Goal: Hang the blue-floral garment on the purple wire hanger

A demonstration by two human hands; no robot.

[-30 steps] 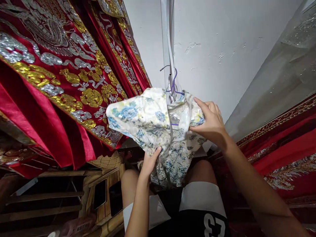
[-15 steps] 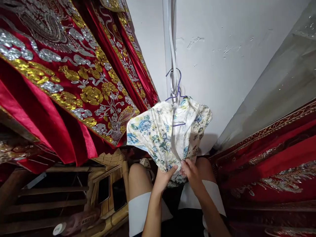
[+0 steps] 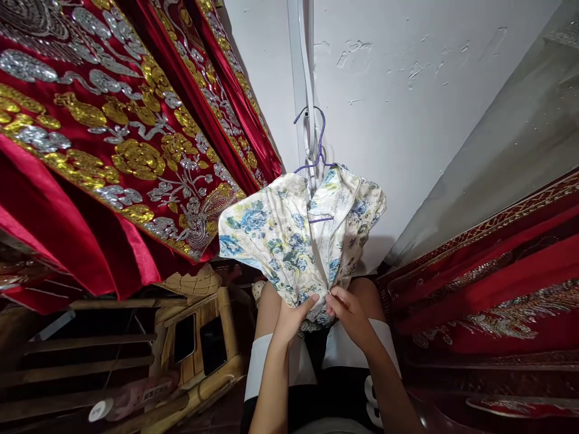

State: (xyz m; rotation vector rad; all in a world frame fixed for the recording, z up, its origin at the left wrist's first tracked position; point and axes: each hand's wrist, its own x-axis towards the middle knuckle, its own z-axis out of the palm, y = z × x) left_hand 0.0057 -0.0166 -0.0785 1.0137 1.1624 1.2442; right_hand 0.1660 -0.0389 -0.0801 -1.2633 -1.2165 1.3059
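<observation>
- The left hand [image 3: 292, 316] is pinching the lower front of the floral garment [image 3: 280, 235], its thumb pressing the cloth against the curled fingers.
- The right hand [image 3: 350, 310] is doing the same just beside it, fingertips pressed together on the fabric, so the two hands are nearly touching at the garment's middle seam.
- The floral garment, cream with blue and yellow-green flowers, is hanging on a purple hanger [image 3: 317, 140] straight above the hands, its open collar facing the camera.
- The hanger's hook is catching on a white strip [image 3: 299, 66] that is running down the white wall [image 3: 407, 90].
- The person's knees and white-and-black shorts [image 3: 344, 355] are showing directly under the hands.
- Red cloth with gold and silver embroidery [image 3: 113, 132] is hanging to the left of the garment, near its shoulder.
- More red embroidered cloth [image 3: 497, 283] is lying at the right, well apart from the hands.
- A bamboo frame [image 3: 217, 313] is standing at lower left, and a pink bottle [image 3: 131, 395] is lying near it.
</observation>
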